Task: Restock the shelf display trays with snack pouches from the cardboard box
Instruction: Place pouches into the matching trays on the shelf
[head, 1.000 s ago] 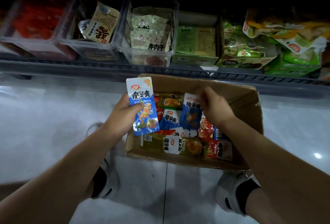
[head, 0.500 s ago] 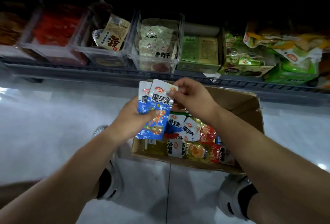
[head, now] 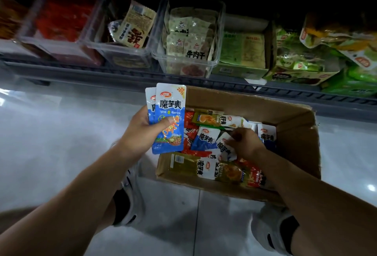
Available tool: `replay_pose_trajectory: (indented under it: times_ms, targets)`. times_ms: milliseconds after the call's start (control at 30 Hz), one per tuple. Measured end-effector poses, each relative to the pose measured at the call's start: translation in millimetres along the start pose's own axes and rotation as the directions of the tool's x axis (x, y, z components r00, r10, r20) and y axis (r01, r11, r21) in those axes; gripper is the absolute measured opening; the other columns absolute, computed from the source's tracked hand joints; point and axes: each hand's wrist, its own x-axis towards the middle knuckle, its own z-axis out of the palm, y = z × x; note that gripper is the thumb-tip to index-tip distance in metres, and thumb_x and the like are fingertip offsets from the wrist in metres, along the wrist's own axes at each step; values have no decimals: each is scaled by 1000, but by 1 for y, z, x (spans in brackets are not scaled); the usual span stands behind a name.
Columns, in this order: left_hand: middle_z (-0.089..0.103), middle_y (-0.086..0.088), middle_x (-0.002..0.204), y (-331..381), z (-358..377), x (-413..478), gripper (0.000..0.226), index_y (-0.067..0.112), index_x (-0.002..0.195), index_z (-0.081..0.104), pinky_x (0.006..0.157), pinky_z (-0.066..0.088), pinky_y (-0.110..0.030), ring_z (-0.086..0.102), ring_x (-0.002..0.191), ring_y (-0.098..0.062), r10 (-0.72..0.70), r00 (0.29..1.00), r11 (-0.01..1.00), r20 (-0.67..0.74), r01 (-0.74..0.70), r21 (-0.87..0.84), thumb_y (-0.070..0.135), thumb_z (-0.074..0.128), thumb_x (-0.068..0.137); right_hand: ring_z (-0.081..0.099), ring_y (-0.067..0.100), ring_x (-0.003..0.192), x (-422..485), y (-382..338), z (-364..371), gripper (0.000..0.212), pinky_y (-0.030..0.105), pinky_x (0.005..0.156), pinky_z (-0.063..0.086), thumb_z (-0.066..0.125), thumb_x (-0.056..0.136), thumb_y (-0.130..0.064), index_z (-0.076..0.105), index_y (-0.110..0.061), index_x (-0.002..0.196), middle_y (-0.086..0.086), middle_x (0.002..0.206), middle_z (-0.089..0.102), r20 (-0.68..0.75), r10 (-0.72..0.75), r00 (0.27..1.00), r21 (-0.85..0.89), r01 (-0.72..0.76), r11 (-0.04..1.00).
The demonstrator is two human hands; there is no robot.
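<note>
An open cardboard box (head: pixel 295 131) sits on the floor, filled with blue, red and green snack pouches. My left hand (head: pixel 140 133) holds two stacked blue pouches (head: pixel 169 119) upright over the box's left edge, thumb across the front one. Inside the box, my right hand (head: pixel 243 143) pinches another blue-and-white pouch (head: pixel 224 145) lying among the others. A further blue pouch (head: pixel 206 139) lies just left of it. Clear display trays (head: pixel 183 62) stand on the shelf behind the box.
The low shelf rail (head: pixel 122 76) runs across behind the box. It carries a red-filled tray (head: pixel 61 23), a tray with tan pouches (head: pixel 134 29), and green cartons (head: pixel 242 51) at right. Pale floor tiles (head: pixel 61 143) lie left of the box. My shoes (head: pixel 130 200) flank the box's near edge.
My right hand placed a second blue pouch onto the one in my left hand, then dropped back into the box and took hold of another pouch.
</note>
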Motion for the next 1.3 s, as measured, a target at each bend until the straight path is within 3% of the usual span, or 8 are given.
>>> replay_pose_trajectory:
  times_ms: [100,200,367,533,733,933,1067,1300]
  targets:
    - [79,3,109,2,0,-2,30,20,123,64,85,61,-42,77,97,-17,6,1000,1000,10,-6,8,14,72,95,63,16,102,-2,-8,-24,12,16,66,50,72,91,-16,62,-20,95,-5,95,64,-8,-63,998,95,64,993]
    - [78,1,111,4,0,-5,32,19,125,63,88,61,-46,77,99,-20,3,1000,1000,13,-3,1,13,71,95,68,23,99,-10,-18,-61,9,41,78,60,69,94,-23,62,-19,98,2,102,69,41,-78,996,106,74,992]
    - [79,0,106,9,2,-10,24,18,116,67,90,61,-47,77,94,-19,16,1000,1000,-8,-16,11,10,72,94,59,20,64,-43,-44,-107,11,36,61,50,71,93,-25,65,-18,86,3,78,68,27,-200,980,183,191,964]
    - [78,-4,112,16,17,-21,32,14,123,64,96,57,-55,75,102,-25,34,996,999,81,-34,-3,7,72,93,53,19,62,-73,-73,-111,12,28,56,43,72,91,-25,69,-13,90,8,73,62,33,-301,953,382,267,885]
    - [76,-8,118,19,38,-35,27,17,120,66,99,56,-50,71,112,-28,92,966,996,242,-93,-10,0,62,98,58,12,60,-101,-111,-88,11,26,54,49,67,95,-18,71,-8,94,3,72,67,178,-403,898,335,330,882]
    - [79,-4,107,25,34,-35,21,17,116,66,88,61,-40,74,98,-23,54,969,995,239,-31,-98,7,62,98,65,14,60,-93,-134,-57,15,31,58,59,74,91,-22,74,-7,95,8,80,75,24,-443,896,295,417,860]
    - [78,-6,112,18,14,-20,27,16,121,66,88,60,-45,75,101,-26,68,985,998,159,-67,-10,8,69,96,65,21,65,-67,-127,-46,17,34,58,59,74,90,-12,68,0,101,10,80,66,-52,-377,925,519,347,781]
    - [79,-8,107,-7,-4,-4,22,15,116,69,72,63,-41,78,91,-27,-38,997,987,-72,27,-158,11,70,95,71,16,85,-1,-36,-8,13,24,65,57,73,90,-17,72,-22,103,0,97,73,14,-129,992,88,127,988]
